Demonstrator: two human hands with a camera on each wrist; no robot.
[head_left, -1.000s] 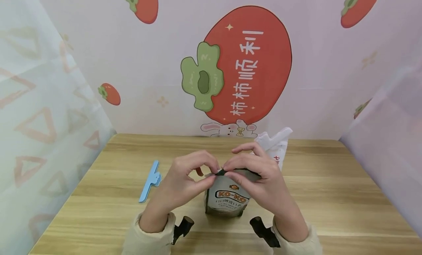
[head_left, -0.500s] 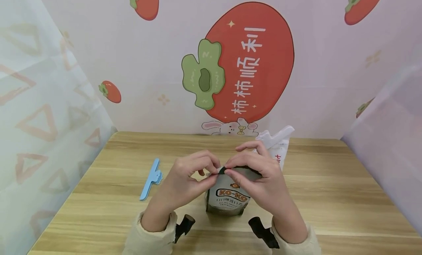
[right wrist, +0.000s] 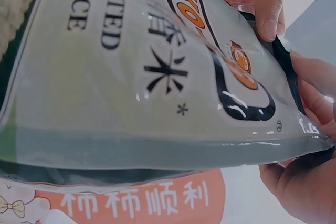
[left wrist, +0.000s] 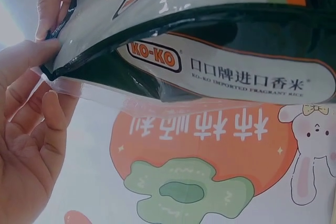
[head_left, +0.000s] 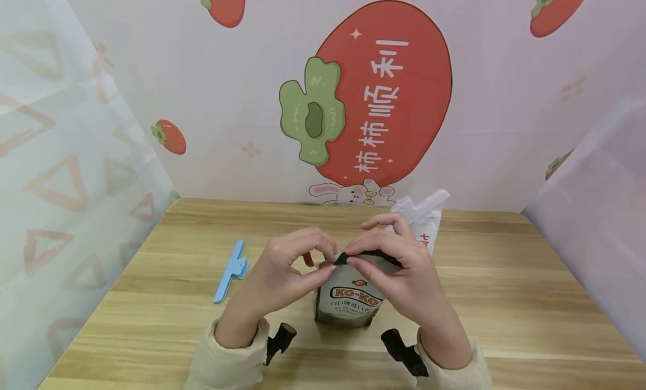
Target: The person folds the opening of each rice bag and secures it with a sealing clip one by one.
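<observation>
I find the rice bag point(head_left: 350, 314) upright on the table point(head_left: 525, 306); fingers of the left hand point(head_left: 282, 272) and right hand point(head_left: 415, 269) pinch its top edge. I judge it soft, slick, bottom-heavy; best held by that rim.

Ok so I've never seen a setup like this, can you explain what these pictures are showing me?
No robot here: just a person's two bare hands. The wide pictures come from a camera worn on the head; the two close-ups come from a camera on each wrist. The left hand and right hand pinch the top edge of a KO-KO rice bag, which stands on a wood-grain table. A blue clip lies to the left, and a white packet, with what looks like a white clip at its top, is behind the right hand.
</observation>
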